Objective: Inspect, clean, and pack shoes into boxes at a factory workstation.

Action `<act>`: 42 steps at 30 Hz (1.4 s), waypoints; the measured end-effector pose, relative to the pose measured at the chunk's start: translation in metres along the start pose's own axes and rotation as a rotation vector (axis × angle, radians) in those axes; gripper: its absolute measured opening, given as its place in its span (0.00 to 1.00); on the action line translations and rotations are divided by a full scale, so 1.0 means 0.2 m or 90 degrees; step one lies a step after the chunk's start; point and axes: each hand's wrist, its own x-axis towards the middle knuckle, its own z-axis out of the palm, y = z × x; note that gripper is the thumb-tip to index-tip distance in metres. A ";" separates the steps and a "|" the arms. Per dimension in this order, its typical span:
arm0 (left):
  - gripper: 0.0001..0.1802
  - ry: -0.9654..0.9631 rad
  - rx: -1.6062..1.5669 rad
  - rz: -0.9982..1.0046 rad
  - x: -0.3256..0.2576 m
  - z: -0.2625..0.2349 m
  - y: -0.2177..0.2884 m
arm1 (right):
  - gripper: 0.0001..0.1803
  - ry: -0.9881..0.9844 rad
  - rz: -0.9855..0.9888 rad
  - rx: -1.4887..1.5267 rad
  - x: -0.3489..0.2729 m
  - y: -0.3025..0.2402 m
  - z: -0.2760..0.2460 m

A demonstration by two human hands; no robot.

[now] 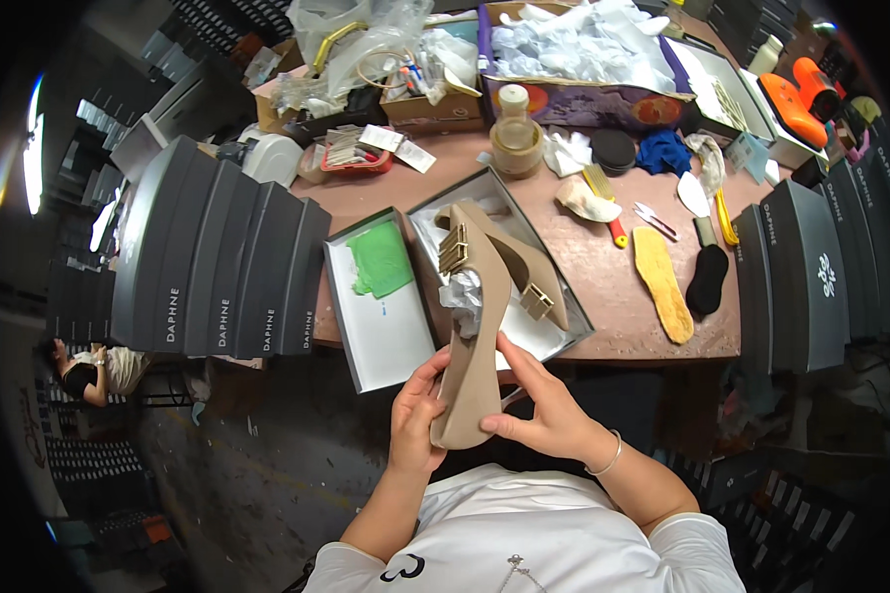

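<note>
Between my two hands is a beige dress shoe (483,366) with a gold buckle at its far end and crumpled white paper inside. My left hand (417,415) grips its near left side, fingers curled round it. My right hand (549,405) holds the near right side, with the thumb laid against it. Just beyond, a second beige shoe (519,259) with a gold buckle lies in an open shoebox (576,326) lined with white paper. To the left of that sits the box lid (381,346), white inside, with a green sheet (381,259) on it.
Dark shoeboxes stand in a row on the left (198,267) and on the right (801,277). An orange insole (663,287), a black brush (707,279) and a roll of tape (516,148) lie on the table. A purple box of white paper (583,99) is at the back.
</note>
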 end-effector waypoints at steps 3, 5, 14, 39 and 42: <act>0.30 0.034 -0.069 -0.048 0.01 -0.04 0.00 | 0.55 -0.006 -0.106 -0.282 0.01 0.02 0.00; 0.30 0.055 -0.088 -0.047 0.01 -0.05 0.00 | 0.56 0.006 -0.109 -0.264 0.02 0.02 0.02; 0.31 0.052 -0.051 0.000 0.02 -0.04 0.02 | 0.59 -0.017 -0.077 -0.180 0.02 -0.02 0.04; 0.44 0.043 0.156 0.197 0.09 0.13 -0.12 | 0.21 0.210 0.020 0.081 0.01 0.04 0.02; 0.44 0.044 0.178 0.219 0.08 0.16 -0.12 | 0.19 0.236 0.037 0.146 0.01 0.04 0.02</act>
